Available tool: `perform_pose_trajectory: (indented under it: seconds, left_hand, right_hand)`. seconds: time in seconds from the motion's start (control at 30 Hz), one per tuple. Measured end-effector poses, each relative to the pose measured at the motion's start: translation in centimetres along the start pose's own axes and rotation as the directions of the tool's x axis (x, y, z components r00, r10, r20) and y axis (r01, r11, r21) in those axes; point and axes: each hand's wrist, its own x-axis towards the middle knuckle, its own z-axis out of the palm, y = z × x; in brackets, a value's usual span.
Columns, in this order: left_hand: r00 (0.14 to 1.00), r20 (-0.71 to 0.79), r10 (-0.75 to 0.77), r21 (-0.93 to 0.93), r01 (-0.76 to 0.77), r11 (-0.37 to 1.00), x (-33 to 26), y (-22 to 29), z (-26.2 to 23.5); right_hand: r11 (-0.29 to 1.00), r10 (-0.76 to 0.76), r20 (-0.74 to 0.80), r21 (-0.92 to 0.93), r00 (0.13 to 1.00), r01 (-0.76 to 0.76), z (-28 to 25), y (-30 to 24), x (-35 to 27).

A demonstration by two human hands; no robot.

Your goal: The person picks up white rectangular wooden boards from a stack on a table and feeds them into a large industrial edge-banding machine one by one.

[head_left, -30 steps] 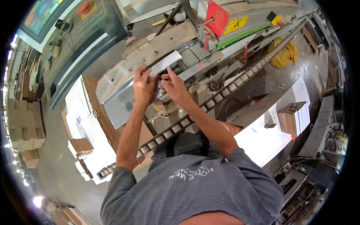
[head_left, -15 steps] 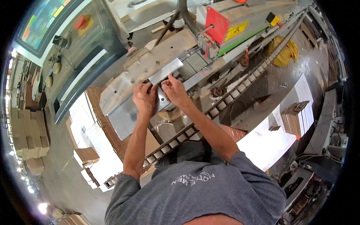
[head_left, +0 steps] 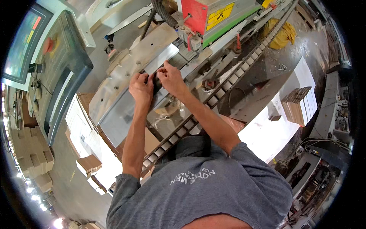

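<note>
My left hand (head_left: 141, 88) and my right hand (head_left: 172, 79) work close together over a metal machine bed. Both have their fingers bent and drawn in, almost meeting. A small dark patch shows between the fingertips; what they pinch, if anything, is too small to make out. Just beyond the hands lies a shiny metal strip (head_left: 167, 53), set along a dull, bolted metal plate (head_left: 112, 78). A bright sheet-metal plate (head_left: 114, 124) slopes down beside my left forearm.
A roller track (head_left: 219, 92) crosses diagonally under my right forearm. At far left stands a control panel (head_left: 63, 57) with a red button (head_left: 48, 45). Ahead is a red machine guard (head_left: 194, 16). Stacked cardboard (head_left: 32, 152) and a yellow bag (head_left: 280, 34) rest on the floor.
The whole view has shifted, with the machine sitting further left and higher. Both hands stay close together at the metal strip, fingers still bent in.
</note>
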Motion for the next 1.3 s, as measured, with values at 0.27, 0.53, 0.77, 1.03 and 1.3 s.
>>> perform_pose_trajectory:
  seconds: [0.27, 0.53, 0.77, 1.03, 1.3]
  left_hand:
    - [0.999, 0.018, 0.048, 0.002, -0.048, 0.999, 2.2, 2.6, 4.1]
    - [0.993, 0.076, 0.095, -0.101, -0.087, 0.991, 5.5, 6.2, 8.6]
    - [0.950, 0.185, 0.251, -0.305, -0.187, 0.934, 7.8, 8.4, 9.1]
    - [0.988, 0.053, 0.143, -0.249, -0.125, 0.960, 0.2, 1.5, -0.1]
    - [0.971, 0.156, 0.183, -0.457, -0.093, 0.885, -3.6, 8.7, 0.2]
  right_hand:
    - [0.995, -0.058, -0.120, -0.093, 0.991, 0.047, -3.3, 0.1, 2.2]
    - [0.946, -0.293, -0.080, -0.169, 0.953, 0.277, -7.1, -1.9, -3.0]
    - [0.986, -0.054, -0.061, -0.159, 0.997, 0.044, -13.3, -4.6, -13.9]
    - [0.544, -0.137, -0.464, -0.774, 0.875, -0.325, -33.3, -2.5, -26.1]
    - [0.135, 0.056, -0.560, -0.816, 0.826, -0.562, -44.2, 0.3, -37.0]
